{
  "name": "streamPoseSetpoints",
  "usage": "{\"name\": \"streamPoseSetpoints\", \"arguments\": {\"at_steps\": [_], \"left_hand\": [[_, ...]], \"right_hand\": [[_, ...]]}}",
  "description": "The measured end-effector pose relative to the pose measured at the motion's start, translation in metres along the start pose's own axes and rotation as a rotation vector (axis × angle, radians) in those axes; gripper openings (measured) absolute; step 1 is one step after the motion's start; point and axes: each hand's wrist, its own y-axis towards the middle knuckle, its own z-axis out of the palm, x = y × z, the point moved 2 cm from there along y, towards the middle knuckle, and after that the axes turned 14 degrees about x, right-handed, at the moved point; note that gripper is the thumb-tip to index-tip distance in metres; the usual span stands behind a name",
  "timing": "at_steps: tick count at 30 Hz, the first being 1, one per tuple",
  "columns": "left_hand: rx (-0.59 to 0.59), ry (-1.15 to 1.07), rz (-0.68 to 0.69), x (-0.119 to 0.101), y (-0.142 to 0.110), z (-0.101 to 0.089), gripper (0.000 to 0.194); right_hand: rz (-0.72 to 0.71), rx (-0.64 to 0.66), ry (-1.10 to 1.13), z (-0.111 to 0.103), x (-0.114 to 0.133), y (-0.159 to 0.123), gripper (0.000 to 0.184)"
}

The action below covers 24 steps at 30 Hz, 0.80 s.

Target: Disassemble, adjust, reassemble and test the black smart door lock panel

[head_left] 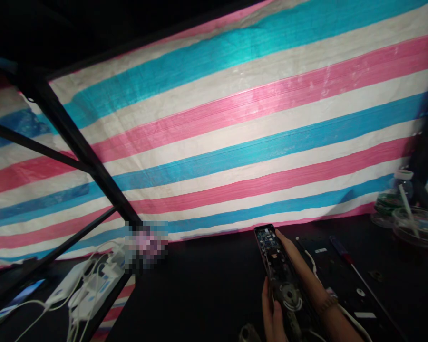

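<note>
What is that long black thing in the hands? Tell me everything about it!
The opened phone is a long, dark slab with its back cover off, showing small circuit parts near the top and a round coil lower down. It tilts up and away over the dark table. The left hand grips its bottom end; the right hand holds along its right edge.

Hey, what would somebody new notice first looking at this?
The pink, blue and white striped tarp fills the background. At lower right, the left hand and right hand hold an opened phone, its insides showing, over a dark table. White chargers and cables cluster at lower left.
</note>
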Motion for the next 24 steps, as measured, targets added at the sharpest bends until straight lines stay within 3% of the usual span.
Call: {"name": "streamPoseSetpoints", "arguments": {"at_steps": [3, 8, 15, 24], "left_hand": [[-0.002, 0.048, -0.019, 0.002, -0.001, -0.002, 0.075], [-0.043, 0.087, 0.003, 0.0, -0.005, -0.002, 0.072], [0.012, 0.093, -0.054, -0.019, -0.012, 0.005, 0.067], [0.012, 0.119, -0.017, -0.021, -0.015, 0.012, 0.062]], "right_hand": [[-0.08, -0.065, -0.102, -0.007, -0.002, 0.005, 0.049], [-0.193, -0.069, -0.117, -0.014, -0.006, 0.012, 0.052], [-0.228, -0.131, -0.143, -0.02, -0.01, 0.015, 0.054], [-0.286, -0.074, -0.255, -0.014, 0.0, 0.005, 0.051]]}}
